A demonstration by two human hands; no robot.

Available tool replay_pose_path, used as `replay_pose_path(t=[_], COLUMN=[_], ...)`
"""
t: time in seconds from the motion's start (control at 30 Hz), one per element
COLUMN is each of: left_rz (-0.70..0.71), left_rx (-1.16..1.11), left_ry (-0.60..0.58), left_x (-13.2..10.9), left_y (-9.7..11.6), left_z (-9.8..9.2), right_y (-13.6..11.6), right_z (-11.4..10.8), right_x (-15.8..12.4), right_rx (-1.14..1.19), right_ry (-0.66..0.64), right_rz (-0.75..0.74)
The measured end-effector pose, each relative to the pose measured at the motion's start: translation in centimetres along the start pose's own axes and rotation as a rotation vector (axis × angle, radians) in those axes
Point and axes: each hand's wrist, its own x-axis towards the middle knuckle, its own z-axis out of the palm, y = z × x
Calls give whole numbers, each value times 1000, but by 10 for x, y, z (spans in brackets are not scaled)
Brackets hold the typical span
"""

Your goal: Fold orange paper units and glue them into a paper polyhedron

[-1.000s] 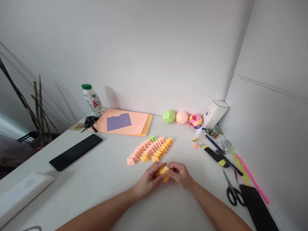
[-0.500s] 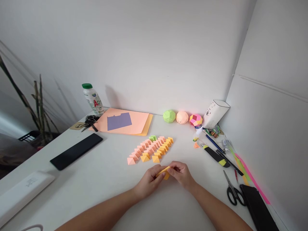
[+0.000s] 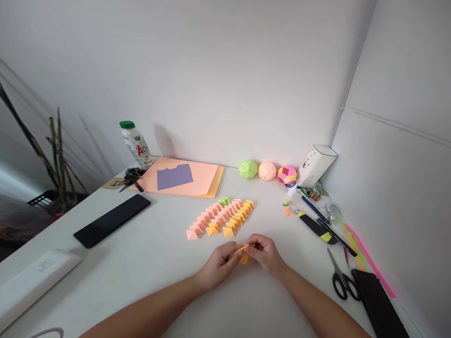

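Pinching the orange paper piece (image 3: 244, 258) from either side, the left hand (image 3: 219, 264) and the right hand (image 3: 267, 256) hold it over the white table (image 3: 158, 263), just short of the rows of folded paper pieces (image 3: 221, 218), while 3 paper balls (image 3: 267, 172) sit by the wall (image 3: 243, 84) and scissors (image 3: 338, 273) lie to the right.
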Motion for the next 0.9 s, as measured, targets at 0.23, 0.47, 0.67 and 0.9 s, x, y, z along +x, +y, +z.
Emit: replay_pose_path(t=[0.23,0.47,0.67,0.9], left_rz=[15,-1,-152,-193], left_rx=[27,-39,-233,-244], left_ry=[0,16,49,31], left_x=[0,0,2,5], left_y=[1,2,-1,-4], left_z=[-1,0,1,0], right_y=[-2,-7,-5,-2], right_z=[0,1,1,6], right_x=[0,-2,-4,-5], right_rx=[-35,-40,-30,-196], right_ry=[-7,0,32,18], right_rz=[8,17,34,-146])
